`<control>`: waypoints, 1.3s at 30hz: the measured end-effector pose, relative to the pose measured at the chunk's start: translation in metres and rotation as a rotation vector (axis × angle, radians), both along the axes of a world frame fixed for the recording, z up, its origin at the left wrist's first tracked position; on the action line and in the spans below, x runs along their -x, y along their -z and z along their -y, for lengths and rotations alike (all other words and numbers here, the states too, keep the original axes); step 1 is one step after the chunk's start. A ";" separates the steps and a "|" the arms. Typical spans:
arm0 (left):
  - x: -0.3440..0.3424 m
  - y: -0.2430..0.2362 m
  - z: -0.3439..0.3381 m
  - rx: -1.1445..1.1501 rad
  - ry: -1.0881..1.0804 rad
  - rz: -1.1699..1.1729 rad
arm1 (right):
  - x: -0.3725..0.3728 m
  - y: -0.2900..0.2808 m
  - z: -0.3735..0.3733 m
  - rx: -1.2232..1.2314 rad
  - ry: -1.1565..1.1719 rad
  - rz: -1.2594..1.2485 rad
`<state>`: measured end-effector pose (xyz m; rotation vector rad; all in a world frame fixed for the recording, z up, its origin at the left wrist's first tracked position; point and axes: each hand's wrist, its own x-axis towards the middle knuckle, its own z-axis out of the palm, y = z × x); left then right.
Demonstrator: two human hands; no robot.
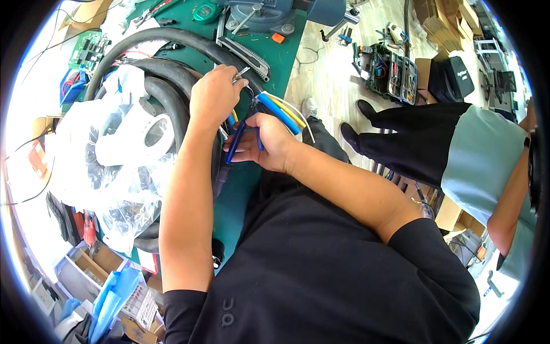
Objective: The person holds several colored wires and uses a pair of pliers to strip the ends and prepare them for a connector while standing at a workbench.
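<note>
My right hand (269,143) holds blue-handled pliers (234,144) loosely, palm partly turned up, with the handles spread; their jaws are mostly hidden by the hands. Just beyond, my left hand (215,94) pinches a thin silvery piece (243,73), perhaps bare wire, beside the end of a thick black cable (180,35). From that end, a blue insulated wire (278,113), a yellow wire (286,109) and a white wire (301,114) stick out toward the right, over the bench edge. A grey utility knife (246,59) lies on the green mat just past my left hand.
The cable's coils fill the left of the bench, with clear plastic and a white roll (134,140) on them. A vise (269,17), green tape measure (206,11) and circuit board (89,49) stand farther back. Right, another person (412,135) stands near an open toolbox (389,74).
</note>
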<state>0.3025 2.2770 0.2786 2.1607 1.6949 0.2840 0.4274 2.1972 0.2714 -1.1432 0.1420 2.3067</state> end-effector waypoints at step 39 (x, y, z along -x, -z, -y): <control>-0.005 0.000 0.001 0.009 0.002 -0.086 | -0.014 -0.019 0.028 -0.065 -0.047 0.232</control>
